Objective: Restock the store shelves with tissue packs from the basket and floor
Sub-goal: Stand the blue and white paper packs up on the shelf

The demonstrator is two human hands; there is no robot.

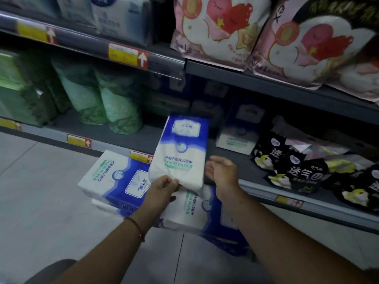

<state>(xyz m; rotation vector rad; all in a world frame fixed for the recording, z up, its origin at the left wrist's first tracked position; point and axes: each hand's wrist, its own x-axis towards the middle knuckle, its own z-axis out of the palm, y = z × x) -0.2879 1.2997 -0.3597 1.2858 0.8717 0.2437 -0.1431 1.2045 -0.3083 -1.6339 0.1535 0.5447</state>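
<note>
1. The shelving unit point(266, 85) fills the upper part of the view, with grey boards and yellow-and-red price tags along their front edges.
2. Two big pink packs point(221, 27) with red and white cartoon prints stand on the upper right board.
3. Green-wrapped rolls point(114, 103) stand upright on the lower left board, beside flatter green packs at the far left.
4. A stack of blue-and-white tissue packs point(114, 181) lies on the tiled floor, just in front of the lowest shelf edge.
5. A heap of small black packs point(297, 171) with yellow and white prints lies on the lowest board to the right.
6. One blue-and-white tissue pack point(180, 152) is held up above the stack, its blue end pointing into the lowest shelf.
7. The left hand point(162, 189) pinches the near white corner of that held pack between thumb and curled fingers; a thin red cord circles the wrist.
8. The right hand point(222, 171) is spread, palm turned towards the pack's right side, close beside it; whether it touches is unclear.
</note>
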